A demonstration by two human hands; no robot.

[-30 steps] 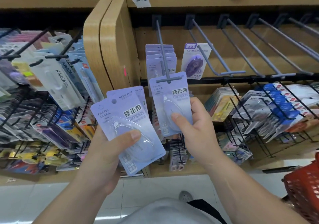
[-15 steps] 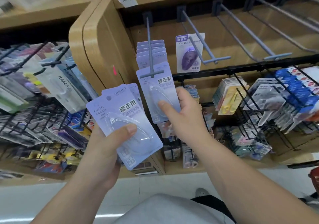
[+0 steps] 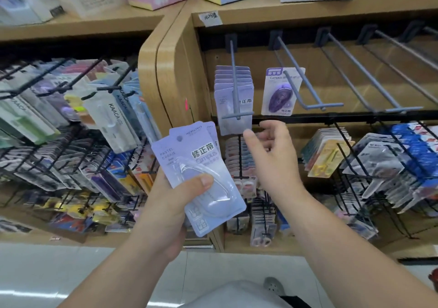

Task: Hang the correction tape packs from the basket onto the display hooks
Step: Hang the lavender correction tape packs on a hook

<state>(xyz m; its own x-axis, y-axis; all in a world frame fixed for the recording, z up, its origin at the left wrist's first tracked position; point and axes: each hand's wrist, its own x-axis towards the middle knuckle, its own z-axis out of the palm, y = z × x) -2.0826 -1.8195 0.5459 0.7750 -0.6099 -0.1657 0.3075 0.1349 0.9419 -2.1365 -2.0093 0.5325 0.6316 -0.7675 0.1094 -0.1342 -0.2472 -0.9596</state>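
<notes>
1. Two or more correction tape packs (image 3: 199, 165) sit fanned in your left hand (image 3: 163, 212), thumb clamped across the top blister; hold them firm.
2. Your right hand (image 3: 272, 160) is empty, fingers loosely spread, just below the front end of the hook (image 3: 234, 87). Pinch the top pack near its hang hole, not the blister.
3. Line that hole up with the hook's tip, then slide the pack back against the hung packs (image 3: 245, 91).
4. Leave the purple pack (image 3: 282, 91) on the neighbouring hook alone.
</notes>
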